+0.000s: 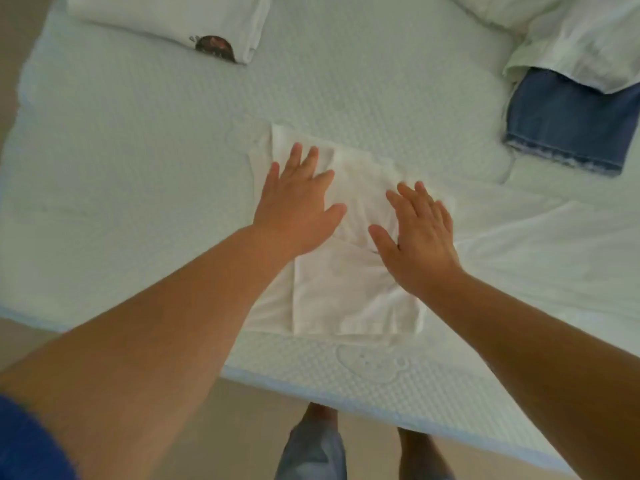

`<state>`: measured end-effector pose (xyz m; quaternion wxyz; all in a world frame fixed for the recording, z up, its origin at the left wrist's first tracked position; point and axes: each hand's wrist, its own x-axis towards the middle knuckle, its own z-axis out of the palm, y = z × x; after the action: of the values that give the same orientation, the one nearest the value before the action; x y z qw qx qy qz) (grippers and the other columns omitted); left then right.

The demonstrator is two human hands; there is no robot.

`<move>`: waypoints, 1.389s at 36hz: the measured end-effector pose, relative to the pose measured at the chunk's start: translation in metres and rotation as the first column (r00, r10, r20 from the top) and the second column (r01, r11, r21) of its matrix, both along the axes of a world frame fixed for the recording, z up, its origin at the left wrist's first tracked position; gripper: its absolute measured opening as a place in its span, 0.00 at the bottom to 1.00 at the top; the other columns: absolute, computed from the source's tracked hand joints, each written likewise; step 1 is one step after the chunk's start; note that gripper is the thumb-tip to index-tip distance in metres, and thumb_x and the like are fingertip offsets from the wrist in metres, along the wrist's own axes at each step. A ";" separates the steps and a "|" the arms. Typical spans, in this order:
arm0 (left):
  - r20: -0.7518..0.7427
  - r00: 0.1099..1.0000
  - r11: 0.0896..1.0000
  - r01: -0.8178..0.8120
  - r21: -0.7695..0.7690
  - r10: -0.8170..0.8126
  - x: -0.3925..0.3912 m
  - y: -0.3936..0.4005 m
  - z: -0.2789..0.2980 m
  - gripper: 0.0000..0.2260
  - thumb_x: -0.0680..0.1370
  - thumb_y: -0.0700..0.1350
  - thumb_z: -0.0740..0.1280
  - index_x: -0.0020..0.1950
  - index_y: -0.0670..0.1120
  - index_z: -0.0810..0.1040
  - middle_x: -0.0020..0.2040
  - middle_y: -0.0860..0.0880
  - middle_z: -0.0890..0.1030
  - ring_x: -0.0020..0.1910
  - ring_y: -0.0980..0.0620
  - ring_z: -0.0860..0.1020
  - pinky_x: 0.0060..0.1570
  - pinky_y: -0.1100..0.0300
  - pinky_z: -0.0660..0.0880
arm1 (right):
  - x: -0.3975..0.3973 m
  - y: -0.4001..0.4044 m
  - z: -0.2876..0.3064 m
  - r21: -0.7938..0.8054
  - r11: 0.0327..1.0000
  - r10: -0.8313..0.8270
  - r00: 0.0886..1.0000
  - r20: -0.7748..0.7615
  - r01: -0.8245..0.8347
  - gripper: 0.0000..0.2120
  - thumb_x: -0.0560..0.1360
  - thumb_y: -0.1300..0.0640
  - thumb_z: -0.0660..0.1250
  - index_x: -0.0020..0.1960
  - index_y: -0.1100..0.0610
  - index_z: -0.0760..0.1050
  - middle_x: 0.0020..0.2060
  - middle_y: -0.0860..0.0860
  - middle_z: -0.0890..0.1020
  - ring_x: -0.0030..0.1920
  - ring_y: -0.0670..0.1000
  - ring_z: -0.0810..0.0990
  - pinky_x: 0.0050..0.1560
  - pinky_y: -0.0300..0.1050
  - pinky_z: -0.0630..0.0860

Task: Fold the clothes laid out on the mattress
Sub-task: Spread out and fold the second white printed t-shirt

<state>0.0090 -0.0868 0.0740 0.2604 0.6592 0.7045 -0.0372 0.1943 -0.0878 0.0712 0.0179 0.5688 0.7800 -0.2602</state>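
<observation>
A white garment (346, 296) lies folded into a narrow rectangle on the white quilted mattress (138, 150), near its front edge. My left hand (298, 206) rests flat on the garment's far left part, fingers straight and spread. My right hand (419, 233) presses flat on its right side, fingers straight as well. Neither hand grips the cloth. More white fabric (540, 244) spreads out to the right of the folded piece.
A folded white shirt with a dark print (173, 26) lies at the far left. Blue denim (568, 123) lies at the far right under a pale crumpled garment (581, 39). The mattress front edge (346, 393) runs just before my feet.
</observation>
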 end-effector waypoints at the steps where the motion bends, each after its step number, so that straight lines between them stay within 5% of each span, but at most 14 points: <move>1: 0.047 0.998 0.999 0.032 0.003 -0.032 0.017 -0.011 0.005 0.27 0.78 0.57 0.58 0.74 0.48 0.61 0.78 0.46 0.50 0.76 0.48 0.44 0.72 0.48 0.43 | 0.014 -0.013 0.006 -0.006 0.997 -0.072 0.997 -0.024 0.072 0.27 0.77 0.46 0.59 0.73 0.56 0.62 0.74 0.53 0.61 0.75 0.52 0.51 0.72 0.50 0.46; 5: 0.192 0.976 0.993 0.115 -0.033 -0.107 0.087 -0.051 0.018 0.26 0.78 0.53 0.59 0.75 0.48 0.61 0.77 0.47 0.55 0.76 0.49 0.47 0.72 0.51 0.45 | 0.085 -0.063 0.018 -0.106 0.941 -0.319 0.947 0.034 0.321 0.24 0.76 0.50 0.63 0.70 0.54 0.66 0.71 0.51 0.65 0.73 0.51 0.56 0.70 0.49 0.50; 15: 0.192 0.948 0.962 0.267 -0.047 -0.254 0.237 -0.070 0.006 0.29 0.79 0.52 0.57 0.77 0.48 0.52 0.78 0.46 0.49 0.76 0.49 0.44 0.73 0.52 0.43 | 0.281 -0.113 0.025 -0.102 0.713 -0.658 0.712 0.244 0.694 0.21 0.76 0.51 0.63 0.68 0.55 0.68 0.68 0.53 0.66 0.70 0.54 0.60 0.69 0.52 0.54; 21: 0.114 0.948 0.955 0.296 0.031 -0.298 0.293 -0.051 -0.010 0.25 0.77 0.49 0.62 0.73 0.46 0.64 0.76 0.44 0.59 0.75 0.46 0.55 0.71 0.53 0.53 | 0.364 -0.088 0.012 -0.060 0.589 -0.793 0.590 0.151 0.806 0.22 0.76 0.51 0.63 0.68 0.57 0.67 0.67 0.56 0.66 0.68 0.56 0.62 0.68 0.50 0.57; 26: 0.076 0.966 0.957 0.230 0.179 -0.246 0.308 -0.025 -0.018 0.13 0.68 0.35 0.70 0.52 0.40 0.82 0.53 0.37 0.79 0.53 0.35 0.76 0.52 0.44 0.72 | 0.410 -0.054 0.000 0.040 0.691 -0.719 0.681 0.139 0.722 0.19 0.75 0.54 0.63 0.65 0.53 0.70 0.63 0.54 0.69 0.65 0.56 0.64 0.66 0.50 0.61; 36: -0.040 0.968 0.957 0.251 0.146 -0.248 0.307 0.005 -0.025 0.05 0.70 0.37 0.69 0.45 0.39 0.81 0.43 0.37 0.78 0.44 0.36 0.76 0.41 0.47 0.73 | 0.444 -0.014 -0.014 0.162 0.888 -0.457 0.858 0.232 0.430 0.17 0.71 0.59 0.65 0.59 0.52 0.76 0.58 0.55 0.71 0.59 0.59 0.67 0.61 0.51 0.62; 42: 0.111 0.954 0.924 0.235 0.302 -0.279 0.308 0.000 -0.006 0.10 0.70 0.44 0.62 0.38 0.39 0.81 0.34 0.43 0.78 0.34 0.42 0.77 0.34 0.55 0.73 | 0.466 -0.017 -0.010 0.315 0.883 -0.412 0.895 0.171 0.347 0.05 0.69 0.62 0.68 0.43 0.58 0.81 0.48 0.57 0.78 0.53 0.63 0.72 0.52 0.50 0.59; 50: 0.077 0.956 0.930 0.254 0.266 -0.283 0.308 0.002 -0.012 0.19 0.72 0.49 0.59 0.52 0.39 0.82 0.50 0.37 0.80 0.50 0.36 0.78 0.51 0.45 0.73 | 0.465 -0.020 -0.005 0.264 0.875 -0.431 0.901 0.049 0.405 0.14 0.66 0.64 0.60 0.47 0.60 0.82 0.52 0.59 0.79 0.58 0.65 0.72 0.59 0.54 0.63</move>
<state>0.3171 -0.0853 0.0621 0.2061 0.7782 0.5906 0.0555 0.6594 -0.1079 0.0663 -0.0685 0.7347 0.6627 -0.1281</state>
